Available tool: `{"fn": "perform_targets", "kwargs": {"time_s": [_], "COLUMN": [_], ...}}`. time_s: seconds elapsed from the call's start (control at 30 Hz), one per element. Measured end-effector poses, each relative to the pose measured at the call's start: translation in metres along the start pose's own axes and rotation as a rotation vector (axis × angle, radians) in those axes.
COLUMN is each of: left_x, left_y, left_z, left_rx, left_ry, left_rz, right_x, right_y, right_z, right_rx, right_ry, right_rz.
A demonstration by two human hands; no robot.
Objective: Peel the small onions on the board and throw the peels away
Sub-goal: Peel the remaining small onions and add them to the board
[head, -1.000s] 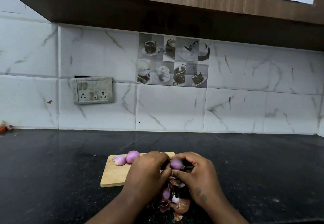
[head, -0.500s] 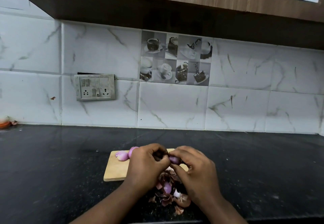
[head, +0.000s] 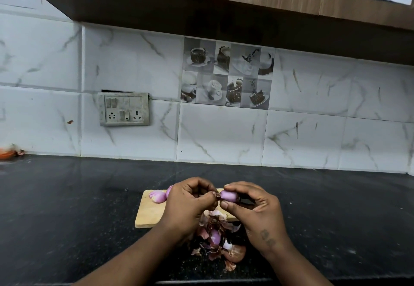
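Note:
My right hand [head: 255,209] holds a small purple onion [head: 228,196] between thumb and fingers, just above the wooden board [head: 149,215]. My left hand [head: 188,205] pinches a brown bit of peel [head: 216,194] at the onion's left end. Two peeled onions [head: 158,196] lie at the board's far left corner, one partly hidden behind my left hand. A heap of brown and purple peels [head: 218,241] lies on the black counter below my hands, at the board's near edge.
The black stone counter [head: 67,207] runs wide to both sides, with its front edge close to me. A tiled wall with a switch and socket plate [head: 123,112] stands behind it. An orange object [head: 6,153] sits at the far left edge. Wooden cabinets hang overhead.
My hands have drawn slightly apart, so the onion now shows fully in my right hand. My left fingers have shifted to the peel at its tip. The camera has tilted a little.

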State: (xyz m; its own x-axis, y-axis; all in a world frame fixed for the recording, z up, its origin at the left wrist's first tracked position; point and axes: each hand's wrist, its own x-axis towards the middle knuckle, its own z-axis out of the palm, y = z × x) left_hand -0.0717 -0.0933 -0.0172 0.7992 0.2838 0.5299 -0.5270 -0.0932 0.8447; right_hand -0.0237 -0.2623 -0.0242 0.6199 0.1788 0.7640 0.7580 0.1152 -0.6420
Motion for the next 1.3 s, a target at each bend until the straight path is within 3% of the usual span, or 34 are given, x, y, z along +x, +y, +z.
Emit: {"fn": "perform_targets", "kwargs": {"time_s": [0.1,0.27,0.47,0.77,1.1,1.3], "left_x": [0.002,0.006,-0.001,0.002,0.001,-0.002], "left_y": [-0.001,-0.002,-0.006,-0.012,-0.009,-0.009], "left_z": [-0.003,-0.003,-0.001,-0.005,-0.006,-0.005], "left_rx": [-0.057,-0.066,0.193,0.173,0.309,0.376], "left_ry": [-0.016,-0.057,-0.101,-0.120,-0.134,-0.148], "left_rz": [-0.050,-0.095,0.085,0.026,0.151,0.125], "right_x": [0.000,0.003,0.003,0.002,0.000,0.001], "right_y": [-0.001,0.002,0.003,0.003,-0.003,0.000], "right_z": [-0.001,-0.002,-0.005,-0.004,-0.003,-0.004], "right_rx": [0.100,0.070,0.005,-0.064,-0.043,-0.071], "right_ry": [-0.014,-0.015,0.002,-0.039,-0.076,-0.078], "right_rz": [0.049,0.079,0.077,0.044,0.156,0.211]}}
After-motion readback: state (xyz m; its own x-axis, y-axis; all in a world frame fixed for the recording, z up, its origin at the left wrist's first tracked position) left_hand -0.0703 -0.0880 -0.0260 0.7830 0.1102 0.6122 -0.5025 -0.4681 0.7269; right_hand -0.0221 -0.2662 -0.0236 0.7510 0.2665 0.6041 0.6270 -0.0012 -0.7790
